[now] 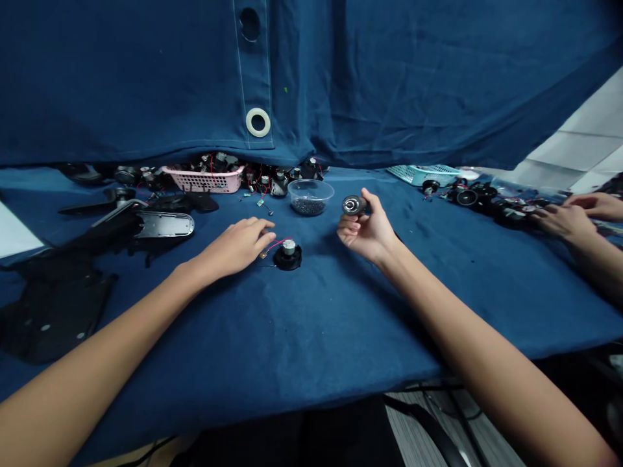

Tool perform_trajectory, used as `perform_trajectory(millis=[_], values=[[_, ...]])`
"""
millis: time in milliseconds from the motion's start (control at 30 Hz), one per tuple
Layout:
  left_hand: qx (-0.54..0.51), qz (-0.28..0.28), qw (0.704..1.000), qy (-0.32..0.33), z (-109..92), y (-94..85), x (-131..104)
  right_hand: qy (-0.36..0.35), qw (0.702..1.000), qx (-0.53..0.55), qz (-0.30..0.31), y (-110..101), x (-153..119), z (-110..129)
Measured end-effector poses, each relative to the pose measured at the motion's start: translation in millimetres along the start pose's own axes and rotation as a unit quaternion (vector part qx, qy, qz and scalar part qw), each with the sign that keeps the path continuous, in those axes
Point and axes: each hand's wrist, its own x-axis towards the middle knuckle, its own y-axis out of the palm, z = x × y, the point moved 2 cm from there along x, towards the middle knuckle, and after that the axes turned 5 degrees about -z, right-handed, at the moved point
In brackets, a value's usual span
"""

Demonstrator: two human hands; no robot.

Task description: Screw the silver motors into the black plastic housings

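Observation:
On the blue cloth stands a small silver motor point(289, 247) in a round black housing point(288, 259), with thin red wire running to a small connector piece point(263, 255). Just left of it is my left hand point(239, 245), palm down, its fingers stretched and the thumb apart; nothing shows in its grasp. My right hand point(370, 230) is raised to the right of the motor, fingers wrapped round a dark cylindrical tool point(354, 205). The tool's round end with a silvery ring faces me; its other end is hidden. Behind the motor sits a clear plastic bowl point(311, 192) holding many tiny dark pieces.
Black plastic parts point(58, 305) lie at left, beside a silver-faced panel point(165, 225). A pink basket point(209, 180) and a turquoise basket point(423, 174) stand at the back. A blue curtain point(399, 78) hangs behind. At right, another person's hands point(569, 220) touch dark parts.

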Motion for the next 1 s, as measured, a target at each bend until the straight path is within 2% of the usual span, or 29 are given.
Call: perform_trajectory(millis=[67,100,267,400,633,800,1000], values=[[-0.067,-0.022,0.997,0.017,-9,1.2,-2,0.006,1.000,-0.008,-0.001,3,0,-5],[-0.093,-0.016,0.995,0.028,-14,2.1,-3,0.009,1.000,-0.012,-0.007,4,0,-8],[-0.119,0.057,0.989,0.063,-26,10.5,-7,0.001,0.996,-0.069,-0.051,4,2,-22],[-0.098,0.034,0.993,0.062,-27,16.3,-8,-0.064,0.984,-0.142,-0.085,5,0,-28],[-0.086,0.020,0.994,0.069,-34,22.1,-11,-0.175,0.960,-0.205,-0.075,12,-8,-26],[-0.061,0.013,0.996,0.060,-34,28.8,-11,-0.257,0.933,-0.240,-0.081,13,-11,-22],[-0.074,0.006,0.995,0.073,-39,30.4,-11,-0.347,0.871,-0.327,-0.122,10,-13,-16]])
